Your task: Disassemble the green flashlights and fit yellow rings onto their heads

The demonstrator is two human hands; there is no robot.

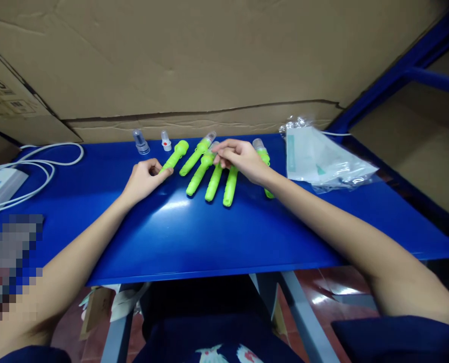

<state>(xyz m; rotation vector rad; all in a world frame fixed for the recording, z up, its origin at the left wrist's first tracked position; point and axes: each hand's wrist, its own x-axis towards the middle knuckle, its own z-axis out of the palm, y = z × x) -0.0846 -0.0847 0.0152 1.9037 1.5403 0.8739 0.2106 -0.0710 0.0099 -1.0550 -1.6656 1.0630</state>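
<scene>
Several bright green pen-shaped devices lie side by side on a blue table (pixel 194 237). My left hand (pixel 145 177) rests with curled fingers on the near end of the leftmost green device (pixel 176 155). My right hand (pixel 243 159) reaches over the row and pinches the clear-capped tip of the third green device (pixel 200 174). Beside that one lie the second green device (pixel 196 154), two more green devices (pixel 230 186), and another (pixel 264 157) partly hidden under my right wrist.
Two small clear caps (pixel 140 142), one with a red dot (pixel 166 141), stand at the table's back edge. A plastic packet (pixel 319 159) lies at the right. A white device with coiled cable (pixel 5 181) sits far left. Cardboard boxes form the back wall.
</scene>
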